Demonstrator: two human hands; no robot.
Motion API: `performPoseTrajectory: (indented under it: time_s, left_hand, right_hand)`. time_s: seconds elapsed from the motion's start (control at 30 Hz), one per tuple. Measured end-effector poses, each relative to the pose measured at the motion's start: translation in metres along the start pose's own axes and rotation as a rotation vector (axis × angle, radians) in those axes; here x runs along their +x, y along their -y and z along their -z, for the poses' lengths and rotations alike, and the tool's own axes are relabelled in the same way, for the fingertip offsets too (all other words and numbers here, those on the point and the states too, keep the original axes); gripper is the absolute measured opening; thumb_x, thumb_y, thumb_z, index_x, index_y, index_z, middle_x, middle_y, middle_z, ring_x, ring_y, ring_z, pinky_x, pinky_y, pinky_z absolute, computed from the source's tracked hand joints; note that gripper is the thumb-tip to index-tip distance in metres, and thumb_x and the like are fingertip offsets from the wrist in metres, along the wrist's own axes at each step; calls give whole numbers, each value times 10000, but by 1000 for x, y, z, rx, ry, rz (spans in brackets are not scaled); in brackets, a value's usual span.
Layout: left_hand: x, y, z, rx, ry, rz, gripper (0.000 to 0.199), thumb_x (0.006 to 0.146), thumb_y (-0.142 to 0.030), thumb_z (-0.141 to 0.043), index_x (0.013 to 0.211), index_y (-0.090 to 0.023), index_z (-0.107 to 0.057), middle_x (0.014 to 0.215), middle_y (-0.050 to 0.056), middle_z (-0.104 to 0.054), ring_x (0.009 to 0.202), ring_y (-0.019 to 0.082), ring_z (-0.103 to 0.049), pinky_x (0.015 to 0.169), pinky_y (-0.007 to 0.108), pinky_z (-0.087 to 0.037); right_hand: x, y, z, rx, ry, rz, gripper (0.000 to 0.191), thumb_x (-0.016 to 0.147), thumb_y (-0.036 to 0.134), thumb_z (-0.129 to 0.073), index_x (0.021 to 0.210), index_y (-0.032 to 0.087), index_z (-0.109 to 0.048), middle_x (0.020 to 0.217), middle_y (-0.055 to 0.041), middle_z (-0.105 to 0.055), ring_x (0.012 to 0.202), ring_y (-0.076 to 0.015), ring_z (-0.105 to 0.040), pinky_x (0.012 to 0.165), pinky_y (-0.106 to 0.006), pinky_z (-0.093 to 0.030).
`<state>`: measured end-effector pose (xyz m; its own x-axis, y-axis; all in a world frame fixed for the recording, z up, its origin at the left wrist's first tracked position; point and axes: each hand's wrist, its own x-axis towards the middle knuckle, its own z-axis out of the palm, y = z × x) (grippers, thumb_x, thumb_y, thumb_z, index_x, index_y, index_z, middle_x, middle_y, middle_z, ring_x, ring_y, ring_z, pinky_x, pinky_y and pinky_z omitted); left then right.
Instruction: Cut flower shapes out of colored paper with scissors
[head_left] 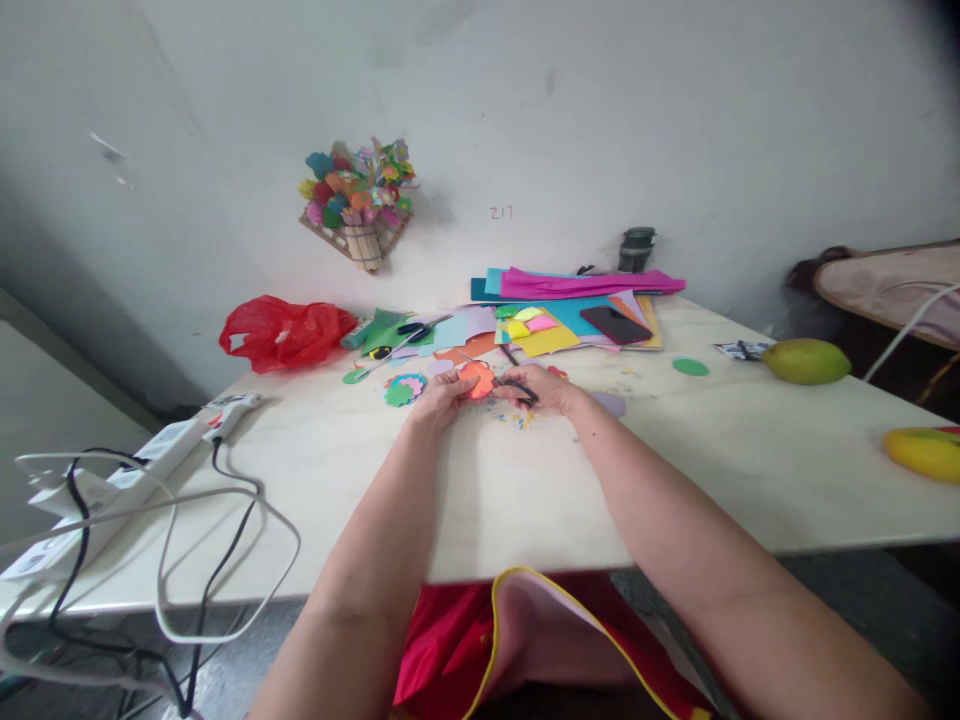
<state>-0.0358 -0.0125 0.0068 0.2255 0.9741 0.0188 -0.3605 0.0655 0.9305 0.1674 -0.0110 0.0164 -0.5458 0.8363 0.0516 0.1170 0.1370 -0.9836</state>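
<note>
- One orange paper (478, 379) sat pinched in the left hand (441, 398), over the table (525, 510), apparently to steady its edge.
- Right hand (547, 388) gripped scissors (528, 393) by the black handle, likely for control.
- Scraps (520, 421) lay scattered just below both, probably trimmings from cutting.
- Cutout stack (401, 393) lay left of left hand, coloured sheets (551, 341) behind, presumably within easy reach.

An orange scalloped paper cutout (477, 380) and black-handled scissors (525, 392) are held close together between the bench's (525, 510) front and back edges.
</note>
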Motion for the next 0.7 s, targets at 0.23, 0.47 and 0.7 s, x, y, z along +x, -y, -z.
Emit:
performPoseTrajectory:
  time_s: [0.23,0.47,0.7]
  left_hand:
    - [-2,-1,-3,-11,-11,18,112,672,-77,-777,764,-85,-714,647,62,-712,546,145,-664,551,236,-571]
    - [-3,-2,-6,-32,-43,35,64,713,-35,-692,688,-89,-716,657,82,-722,560,144,-657,597,244,-569]
    - [0,-2,-6,-41,-63,65,73,700,-34,-713,665,-96,-697,638,72,-711,531,147,-653,554,247,-574]
  right_hand:
    - [-3,5,-4,13,-9,-23,346,684,405,-809,730,146,-584,485,56,-524,369,-60,-433,344,-182,-290]
    - [-3,6,-6,34,-13,-47,332,708,389,-797,736,157,-561,496,49,-531,378,-61,-438,334,-181,-253]
    - [-1,5,-8,19,-37,-40,318,696,362,-800,727,160,-556,479,60,-519,361,-58,-426,334,-179,-257]
